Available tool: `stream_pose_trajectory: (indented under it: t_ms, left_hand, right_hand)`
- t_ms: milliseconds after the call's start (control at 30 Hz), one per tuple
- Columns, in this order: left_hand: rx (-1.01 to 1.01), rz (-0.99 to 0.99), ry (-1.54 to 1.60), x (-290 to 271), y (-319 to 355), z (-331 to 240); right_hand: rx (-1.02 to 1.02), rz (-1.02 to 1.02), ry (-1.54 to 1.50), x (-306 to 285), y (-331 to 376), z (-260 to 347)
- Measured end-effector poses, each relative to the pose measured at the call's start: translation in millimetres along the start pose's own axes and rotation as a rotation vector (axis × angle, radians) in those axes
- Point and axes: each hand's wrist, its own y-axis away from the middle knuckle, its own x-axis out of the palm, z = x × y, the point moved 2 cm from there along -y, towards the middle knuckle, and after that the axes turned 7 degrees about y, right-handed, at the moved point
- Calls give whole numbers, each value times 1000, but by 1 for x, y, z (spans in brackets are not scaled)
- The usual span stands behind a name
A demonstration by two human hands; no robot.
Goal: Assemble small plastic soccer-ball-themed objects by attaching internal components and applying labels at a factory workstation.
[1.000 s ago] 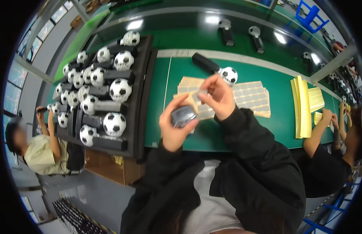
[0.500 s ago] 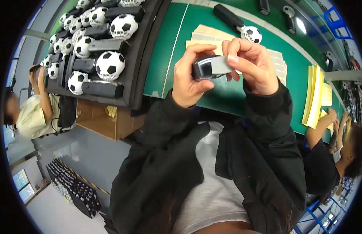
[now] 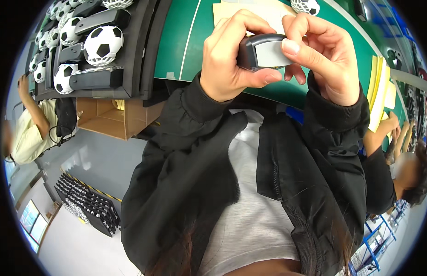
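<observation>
Held up above the green table (image 3: 176,41) is a black glossy block with rounded edges (image 3: 246,54); its full shape is hidden. My left hand (image 3: 229,62) is closed round it, thumb underneath and fingers behind. A flat grey rectangular piece, like a label (image 3: 271,51), lies on the face turned to me. My right hand (image 3: 326,62) has its thumb on the right end of that grey piece, with the index finger curled close by. Pale yellow sheets (image 3: 221,13) lie on the table behind my hands.
At left, a black tray (image 3: 139,50) holds several black-handled pieces with football-patterned balls (image 3: 103,45). Another ball (image 3: 305,5) lies at the far edge. A cardboard box (image 3: 102,118) stands below the tray. Yellow strips (image 3: 378,94) lie at right. People work on both sides.
The view has shifted, so tray and table sit higher and further left. My hands and the black block appear larger and further right. My right thumb stays at the grey piece's right end.
</observation>
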Motion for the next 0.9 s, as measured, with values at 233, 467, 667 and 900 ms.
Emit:
stream_pose_trajectory:
  t_ms: [233, 467, 667, 900]
  left_hand:
    - [-13, -10, -15, 2, 2, 0]
    - [-10, 93, 23, -2, 0, 0]
    - [-117, -107, 167, 7, 6, -1]
    - [-42, 8, 21, 4, 4, -2]
  right_hand:
    - [-58, -52, 57, 3, 2, 2]
    - [-56, -13, 15, -1, 2, 0]
    - [-43, -19, 10, 0, 3, 0]
    - [-45, -68, 41, 2, 7, 1]
